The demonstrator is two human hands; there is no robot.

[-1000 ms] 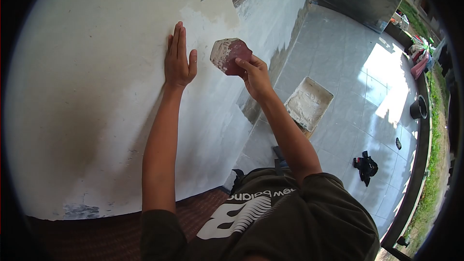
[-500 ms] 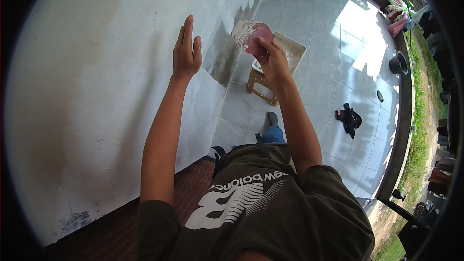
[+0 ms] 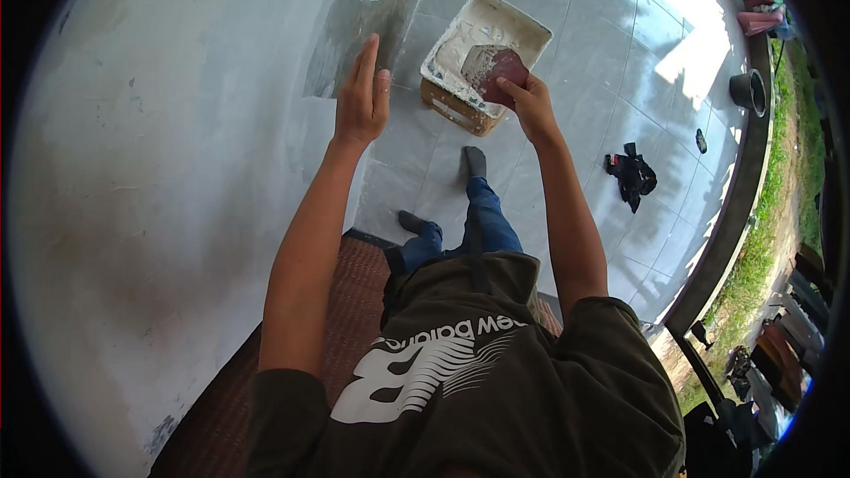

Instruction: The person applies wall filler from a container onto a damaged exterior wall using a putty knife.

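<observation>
My right hand (image 3: 529,106) grips a dark red putty scraper (image 3: 501,75), thumb on its face. White compound coats the scraper's far edge. Below it in view, the scraper overlaps a whitish tray (image 3: 537,42) with white putty (image 3: 474,35) smeared inside. The tray rests on a brown stool (image 3: 460,112). My left hand (image 3: 361,99) is raised with fingers stretched out, holding nothing, beside the patchy white and grey wall (image 3: 177,142).
Grey floor tiles (image 3: 567,150) spread to the right of the wall. A black crumpled item (image 3: 631,175) lies on them, and a dark bucket (image 3: 747,92) stands by the low edge. Reddish-brown woven matting (image 3: 305,336) lies under me along the wall.
My view has tilted down, bringing more of the tray and both feet into sight. The scraper, held in my right hand, has come over the tray. My left hand stays raised.
</observation>
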